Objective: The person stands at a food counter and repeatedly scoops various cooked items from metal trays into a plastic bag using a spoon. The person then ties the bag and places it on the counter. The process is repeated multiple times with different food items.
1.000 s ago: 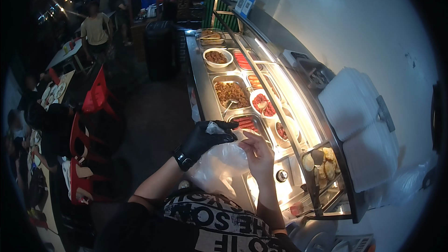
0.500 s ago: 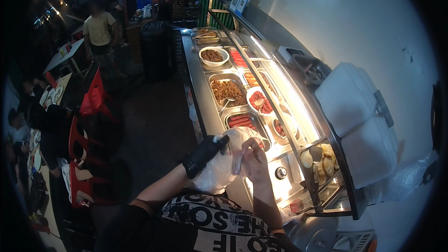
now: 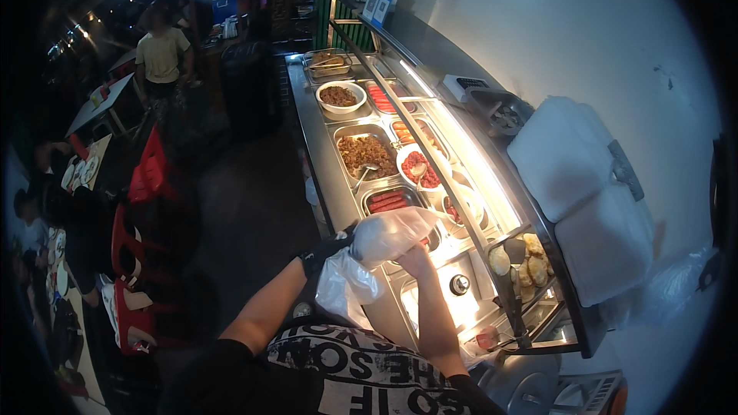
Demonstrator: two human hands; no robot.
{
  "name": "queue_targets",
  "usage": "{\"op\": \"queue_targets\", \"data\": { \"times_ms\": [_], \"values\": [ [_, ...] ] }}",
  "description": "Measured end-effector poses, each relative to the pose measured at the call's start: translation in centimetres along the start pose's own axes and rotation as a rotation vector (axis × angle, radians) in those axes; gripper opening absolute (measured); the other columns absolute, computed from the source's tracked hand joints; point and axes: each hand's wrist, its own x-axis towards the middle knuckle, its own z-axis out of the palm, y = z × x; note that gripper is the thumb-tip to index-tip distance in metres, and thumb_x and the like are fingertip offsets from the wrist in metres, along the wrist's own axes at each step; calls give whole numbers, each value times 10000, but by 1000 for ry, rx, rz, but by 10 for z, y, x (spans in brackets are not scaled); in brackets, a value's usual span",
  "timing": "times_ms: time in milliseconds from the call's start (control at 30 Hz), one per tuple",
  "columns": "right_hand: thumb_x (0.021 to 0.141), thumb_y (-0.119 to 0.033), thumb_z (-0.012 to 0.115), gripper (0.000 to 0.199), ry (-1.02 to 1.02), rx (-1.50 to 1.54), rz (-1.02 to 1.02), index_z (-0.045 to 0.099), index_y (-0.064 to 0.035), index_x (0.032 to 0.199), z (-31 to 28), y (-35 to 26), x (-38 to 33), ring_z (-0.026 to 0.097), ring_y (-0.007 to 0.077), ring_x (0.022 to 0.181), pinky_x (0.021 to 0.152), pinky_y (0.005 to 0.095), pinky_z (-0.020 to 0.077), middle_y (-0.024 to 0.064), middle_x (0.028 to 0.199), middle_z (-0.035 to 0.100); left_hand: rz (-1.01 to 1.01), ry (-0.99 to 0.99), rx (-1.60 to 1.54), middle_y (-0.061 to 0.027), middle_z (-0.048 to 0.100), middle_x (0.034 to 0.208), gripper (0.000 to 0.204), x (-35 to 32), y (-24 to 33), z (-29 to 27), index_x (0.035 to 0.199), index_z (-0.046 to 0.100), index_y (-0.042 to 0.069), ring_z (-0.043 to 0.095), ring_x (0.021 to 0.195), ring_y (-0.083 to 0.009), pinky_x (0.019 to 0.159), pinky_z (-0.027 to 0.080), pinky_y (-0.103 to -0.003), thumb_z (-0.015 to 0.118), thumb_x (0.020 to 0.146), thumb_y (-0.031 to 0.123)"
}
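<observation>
My left hand (image 3: 326,252), in a black glove, is closed on a white plastic bag (image 3: 347,286) that hangs below it, over my shirt front. A clear, puffed-out part of plastic bag (image 3: 390,234) stretches from that hand to my bare right hand (image 3: 417,261), which pinches its edge. Whether the clear and white plastic are one bag or two I cannot tell. The plastic hides some of my fingers. Both hands are above the near edge of the food counter, close to a pan of red sausages (image 3: 387,201).
Under a lit glass guard (image 3: 453,184) stand a pan of browned chopped food (image 3: 364,155), a bowl of red food (image 3: 423,169) and a white bowl (image 3: 341,97). Stacked white foam boxes (image 3: 565,157) are at right. Red chairs (image 3: 151,167) and a standing person (image 3: 163,58) are at left.
The clear plastic has spread and puffed out between my hands, covering more of my left hand. My right hand has turned and dropped slightly. The white bag hangs lower and more crumpled.
</observation>
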Motion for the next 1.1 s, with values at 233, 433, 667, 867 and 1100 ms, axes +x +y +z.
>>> {"op": "queue_targets", "data": {
  "times_ms": [233, 433, 667, 867, 1100],
  "values": [
    [917, -249, 439, 351, 138, 210, 225, 524, -75, 1209, -16, 52, 17, 498, 244, 1126, 885, 500, 433, 71, 1201, 561, -102, 342, 105, -56, 629, 1079, 299, -19, -65, -26, 1218, 556, 69, 591, 910, -127, 804, 492, -311, 506, 951, 193],
    [926, -207, 530, 247, 701, -242, -55, 545, -38, 1106, 2, 66, -8, 524, 126, 776, 674, 320, 460, 43, 922, 574, -61, 645, 531, -51, 646, 1011, 210, -14, -56, -85, 1083, 639, 39, 585, 837, -117, 730, 484, -281, 580, 908, 139],
    [866, -143, 644, 249, 259, -1114, -854, 583, -10, 1068, 174, -44, -75, 565, 111, 790, 716, 233, 452, 52, 891, 593, 119, -31, 115, -92, 660, 981, 376, -84, 193, 87, 1207, 558, -11, 634, 840, -136, 745, 516, -276, 634, 855, 100],
    [830, 12, 651, 334, 243, -910, -732, 569, 9, 1154, 225, -50, -83, 576, 102, 852, 788, 216, 449, 100, 955, 622, 325, 12, 264, -89, 644, 1113, 309, -94, 247, 152, 1132, 604, -21, 603, 987, -148, 879, 484, -284, 633, 826, 17],
    [845, 16, 629, 207, 320, -1113, -709, 563, -16, 1039, 236, -71, -103, 598, 80, 749, 658, 226, 482, 101, 910, 618, 169, 162, 204, -143, 644, 1106, 160, -100, 238, 161, 976, 655, -48, 607, 961, -134, 854, 484, -268, 632, 828, 9]
  ]
}}
